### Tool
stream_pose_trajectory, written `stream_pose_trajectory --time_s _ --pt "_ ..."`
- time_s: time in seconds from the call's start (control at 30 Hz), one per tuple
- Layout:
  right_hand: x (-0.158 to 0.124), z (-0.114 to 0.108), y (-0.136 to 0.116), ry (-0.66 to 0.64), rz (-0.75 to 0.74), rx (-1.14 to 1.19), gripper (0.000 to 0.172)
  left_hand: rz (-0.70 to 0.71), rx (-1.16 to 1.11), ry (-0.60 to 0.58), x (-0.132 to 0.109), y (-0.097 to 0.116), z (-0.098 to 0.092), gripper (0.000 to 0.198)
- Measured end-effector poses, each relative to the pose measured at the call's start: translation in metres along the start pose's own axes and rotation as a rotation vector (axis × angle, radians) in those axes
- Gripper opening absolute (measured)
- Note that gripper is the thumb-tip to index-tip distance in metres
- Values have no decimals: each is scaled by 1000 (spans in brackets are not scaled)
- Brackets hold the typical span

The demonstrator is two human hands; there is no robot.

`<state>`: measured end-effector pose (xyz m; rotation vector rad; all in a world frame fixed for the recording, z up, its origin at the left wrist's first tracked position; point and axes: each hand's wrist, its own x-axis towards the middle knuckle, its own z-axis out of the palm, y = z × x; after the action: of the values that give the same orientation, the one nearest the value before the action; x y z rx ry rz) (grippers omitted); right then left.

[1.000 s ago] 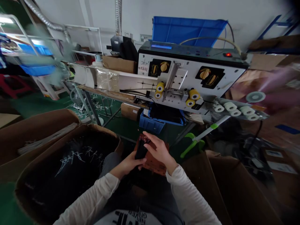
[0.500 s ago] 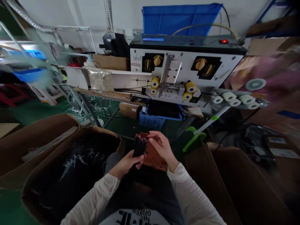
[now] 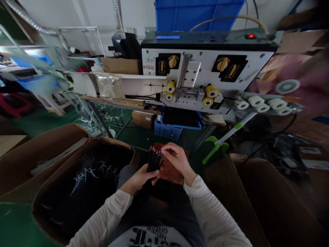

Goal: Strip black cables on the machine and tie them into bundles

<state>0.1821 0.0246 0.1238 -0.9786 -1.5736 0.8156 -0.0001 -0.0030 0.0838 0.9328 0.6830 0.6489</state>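
Observation:
My left hand (image 3: pixel 142 176) is wrapped round a bundle of black cables (image 3: pixel 153 162), which stands nearly upright with its pinkish cut ends on top. Just right of those ends, my right hand (image 3: pixel 176 157) has thumb and forefinger pinched together at the bundle's edge. Whatever sits between these fingertips is too small to make out. Beneath the hands is a reddish-brown surface (image 3: pixel 172 171). To the left, a carton (image 3: pixel 133 156) holds many black cables tied with white strings.
A cable-cutting machine (image 3: pixel 205 65) with yellow rollers stands ahead on a bench. White guide rollers (image 3: pixel 257 100) project at its right. Below it is a blue crate (image 3: pixel 167 132). Another open carton (image 3: pixel 231 192) stands at my right, beside a green-footed stand (image 3: pixel 216 149).
My right fingertips have drawn together into a pinch at the bundle's top. The left hand keeps its hold. The whole view has shifted slightly.

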Motion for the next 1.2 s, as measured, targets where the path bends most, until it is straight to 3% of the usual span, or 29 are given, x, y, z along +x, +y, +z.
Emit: stream_pose_trajectory --time_s 0.27,0.43,0.6,0.8,1.2 --pt "-3 -2 -7 41 130 225 21 69 73 -30 3 -3 7 35" --pt "3 -5 -10 -40 216 294 21 26 138 -55 2 -2 9 36" --pt "9 -12 -12 -204 334 289 21 2 202 -62 0 -1 13 38" --pt "8 -12 -12 -97 294 124 23 13 208 -39 3 -5 12 36" --pt "-1 -8 -13 -22 129 68 22 -9 184 28 6 -11 8 42"
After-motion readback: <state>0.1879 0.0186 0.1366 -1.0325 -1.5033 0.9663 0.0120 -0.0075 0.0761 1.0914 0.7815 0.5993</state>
